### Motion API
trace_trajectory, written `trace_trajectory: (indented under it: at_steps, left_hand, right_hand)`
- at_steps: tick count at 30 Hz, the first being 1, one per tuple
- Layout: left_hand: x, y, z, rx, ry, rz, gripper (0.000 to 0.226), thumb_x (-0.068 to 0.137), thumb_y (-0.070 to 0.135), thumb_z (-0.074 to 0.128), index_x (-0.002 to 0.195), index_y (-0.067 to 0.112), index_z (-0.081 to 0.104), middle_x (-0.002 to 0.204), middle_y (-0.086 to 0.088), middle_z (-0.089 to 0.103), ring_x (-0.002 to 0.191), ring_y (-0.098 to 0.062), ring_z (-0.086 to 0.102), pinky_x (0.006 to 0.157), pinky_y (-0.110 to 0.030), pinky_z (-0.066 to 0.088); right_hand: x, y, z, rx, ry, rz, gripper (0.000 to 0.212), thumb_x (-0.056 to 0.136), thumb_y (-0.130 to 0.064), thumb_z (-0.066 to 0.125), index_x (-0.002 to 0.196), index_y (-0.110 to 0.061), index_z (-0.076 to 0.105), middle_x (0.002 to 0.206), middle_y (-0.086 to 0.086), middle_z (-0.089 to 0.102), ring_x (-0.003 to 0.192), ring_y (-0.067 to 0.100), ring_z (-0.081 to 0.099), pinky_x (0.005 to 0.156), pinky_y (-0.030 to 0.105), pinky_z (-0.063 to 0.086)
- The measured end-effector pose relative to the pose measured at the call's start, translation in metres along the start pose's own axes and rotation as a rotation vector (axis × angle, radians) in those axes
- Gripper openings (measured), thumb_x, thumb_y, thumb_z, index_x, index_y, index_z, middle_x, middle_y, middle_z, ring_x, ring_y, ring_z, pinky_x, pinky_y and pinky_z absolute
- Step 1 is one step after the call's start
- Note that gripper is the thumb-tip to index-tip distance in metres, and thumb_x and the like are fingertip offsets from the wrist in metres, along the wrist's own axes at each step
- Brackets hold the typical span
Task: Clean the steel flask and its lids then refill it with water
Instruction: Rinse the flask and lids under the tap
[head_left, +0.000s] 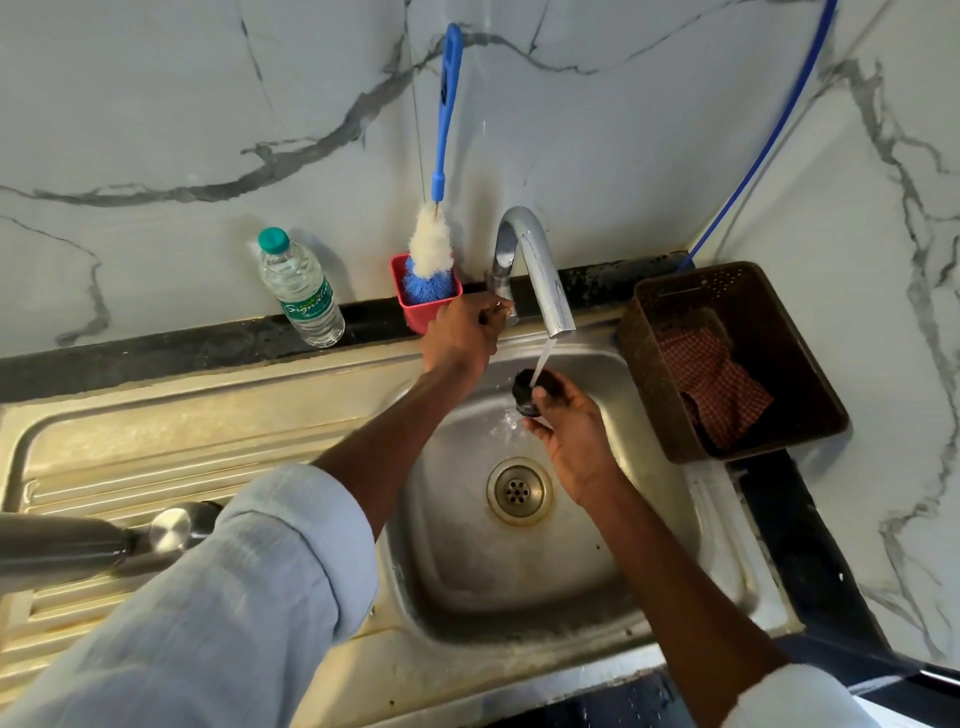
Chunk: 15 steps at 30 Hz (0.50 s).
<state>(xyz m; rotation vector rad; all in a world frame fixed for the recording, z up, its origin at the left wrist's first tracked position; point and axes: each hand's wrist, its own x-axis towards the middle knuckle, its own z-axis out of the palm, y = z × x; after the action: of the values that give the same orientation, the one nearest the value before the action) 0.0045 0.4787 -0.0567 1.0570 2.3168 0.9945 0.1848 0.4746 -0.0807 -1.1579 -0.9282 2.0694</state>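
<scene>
Steel flask (57, 543) lying on drainboard, far left, steel lid (170, 529) beside it. Left hand (462, 332) gripping tap handle (501, 306). Right hand (569, 431) pinching black inner lid (527, 389) under stream, over sink (649, 374). Suggest: moderate flow, rotate lid, flush threads.

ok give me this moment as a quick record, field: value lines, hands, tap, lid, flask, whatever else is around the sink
left hand: grips the tap handle
right hand: holds the black lid under the stream
tap: running, water lands on the lid
steel flask: lies on its side on the drainboard, left of the basin
steel cap: on the drainboard by the flask's mouth
sink: steel basin, drain open
bottle brush: stands in a red cup behind the sink
water bottle: upright on the ledge
brown basket: right of the sink, checked cloth inside
</scene>
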Motion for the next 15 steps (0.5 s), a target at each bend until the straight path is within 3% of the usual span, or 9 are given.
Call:
trace_trajectory:
  at_steps: [3, 7, 12, 15]
  left_hand:
    - [-0.001, -0.001, 0.003, -0.012, 0.009, 0.006, 0.016, 0.101, 0.038, 0.065, 0.113, 0.033, 0.074, 0.075, 0.009, 0.072, 0.070, -0.014, 0.071, 0.071, -0.040, 0.060]
    - [0.002, -0.004, 0.004, 0.013, 0.014, 0.012, 0.015, 0.100, 0.040, 0.065, 0.112, 0.037, 0.074, 0.079, 0.011, 0.073, 0.075, -0.017, 0.071, 0.071, -0.041, 0.060]
    - [0.004, -0.003, 0.005, 0.000, 0.018, -0.009, 0.017, 0.098, 0.043, 0.066, 0.113, 0.038, 0.073, 0.082, 0.006, 0.075, 0.081, -0.021, 0.072, 0.075, -0.043, 0.059]
    - [0.002, -0.004, 0.006, -0.026, 0.026, -0.002, 0.016, 0.098, 0.040, 0.068, 0.113, 0.037, 0.074, 0.082, 0.007, 0.075, 0.077, -0.020, 0.072, 0.073, -0.043, 0.060]
  right_hand:
    - [0.007, -0.007, 0.010, 0.271, 0.015, 0.189, 0.048, 0.095, -0.029, 0.064, 0.134, -0.001, 0.059, 0.112, 0.017, 0.070, 0.089, 0.022, 0.069, 0.072, 0.031, 0.052]
    - [0.010, 0.000, 0.028, 0.577, -0.062, 0.438, 0.050, 0.092, -0.046, 0.068, 0.118, -0.004, 0.065, 0.112, 0.020, 0.069, 0.084, 0.023, 0.066, 0.063, 0.030, 0.049]
    - [-0.005, -0.002, 0.005, 0.280, -0.025, 0.518, 0.058, 0.088, -0.042, 0.076, 0.127, -0.001, 0.064, 0.111, 0.023, 0.069, 0.076, 0.024, 0.064, 0.063, 0.030, 0.046]
    - [0.002, 0.001, -0.011, 0.404, 0.064, 0.514, 0.071, 0.085, -0.035, 0.081, 0.142, 0.000, 0.055, 0.128, 0.023, 0.067, 0.091, 0.028, 0.070, 0.072, 0.030, 0.055]
